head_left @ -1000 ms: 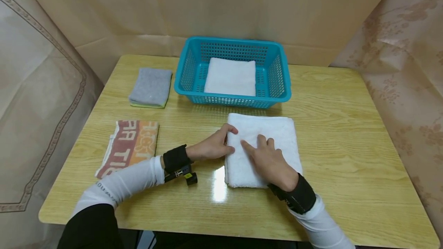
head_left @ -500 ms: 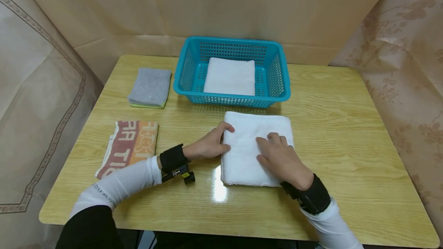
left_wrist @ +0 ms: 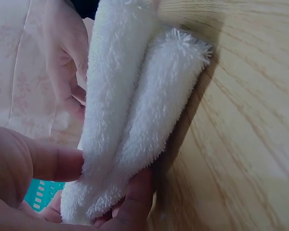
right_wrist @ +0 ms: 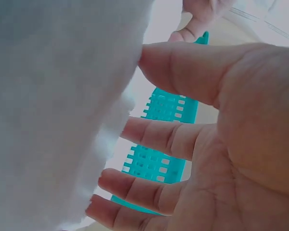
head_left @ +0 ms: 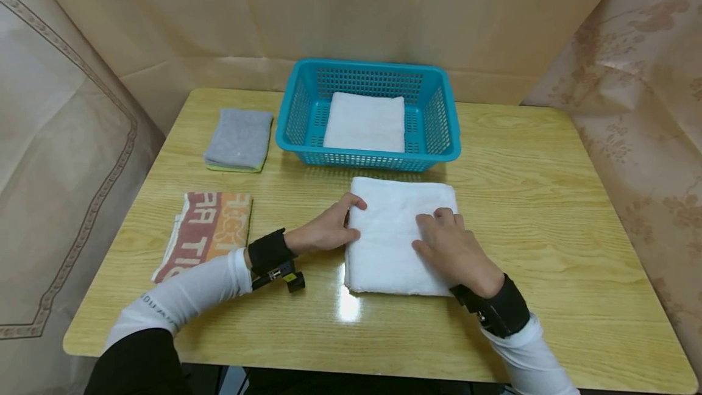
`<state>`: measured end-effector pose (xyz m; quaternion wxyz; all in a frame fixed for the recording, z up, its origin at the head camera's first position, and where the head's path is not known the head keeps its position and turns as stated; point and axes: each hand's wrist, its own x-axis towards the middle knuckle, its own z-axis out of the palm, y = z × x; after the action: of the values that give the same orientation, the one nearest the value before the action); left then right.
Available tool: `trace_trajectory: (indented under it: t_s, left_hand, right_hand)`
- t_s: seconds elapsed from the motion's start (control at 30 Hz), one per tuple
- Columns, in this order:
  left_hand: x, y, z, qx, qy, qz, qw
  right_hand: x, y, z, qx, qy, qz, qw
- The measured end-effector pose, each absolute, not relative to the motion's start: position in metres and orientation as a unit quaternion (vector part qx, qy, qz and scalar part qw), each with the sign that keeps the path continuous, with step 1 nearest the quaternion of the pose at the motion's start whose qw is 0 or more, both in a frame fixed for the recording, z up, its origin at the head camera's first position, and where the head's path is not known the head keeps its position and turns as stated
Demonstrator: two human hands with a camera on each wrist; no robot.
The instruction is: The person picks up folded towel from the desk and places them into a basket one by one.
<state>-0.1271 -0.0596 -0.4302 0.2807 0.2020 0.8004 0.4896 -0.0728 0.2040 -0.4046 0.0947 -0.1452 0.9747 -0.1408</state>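
A thick, folded white towel (head_left: 384,261) lies on the table in front of the basket. My left hand (head_left: 329,227) grips its left edge, with the thumb on one side of the fold and fingers (left_wrist: 137,197) on the other. Fluffy stacked layers of the towel (left_wrist: 120,96) fill the middle of the left wrist view. On the towel's upper surface, towards its right side, rests my right hand (head_left: 460,255). Its thumb and spread fingers (right_wrist: 149,137) meet the cloth at their tips, seen in the right wrist view.
Behind the towel, a blue-green plastic basket (head_left: 362,162) holds another folded white towel (head_left: 364,120). Left of the basket lies a folded grey cloth (head_left: 238,136) with a green underside. A folded red and orange lettered towel (head_left: 219,224) lies beside my left forearm on the wooden table (head_left: 548,230).
The white towel has shifted slightly left, with my left hand still at its edge. My right hand has slid right across its top, from the middle towards the right side.
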Motion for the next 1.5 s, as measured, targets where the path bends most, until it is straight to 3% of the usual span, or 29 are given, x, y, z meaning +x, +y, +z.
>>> trace_trajectory:
  t_s: [0.67,0.93,1.5]
  left_hand:
    - [-0.13,-0.064,-0.43,0.202,0.798,0.495,0.277]
    - [-0.128,-0.068,-0.435,0.197,0.796,0.498,0.284]
    - [-0.133,-0.07,-0.428,0.221,0.801,0.453,0.322]
  right_hand:
    - [-0.08,0.217,-0.412,-0.109,0.963,-0.209,0.129]
    - [-0.082,0.222,-0.417,-0.085,0.949,-0.244,0.18]
    - [-0.094,0.214,-0.426,-0.093,0.931,-0.305,0.176]
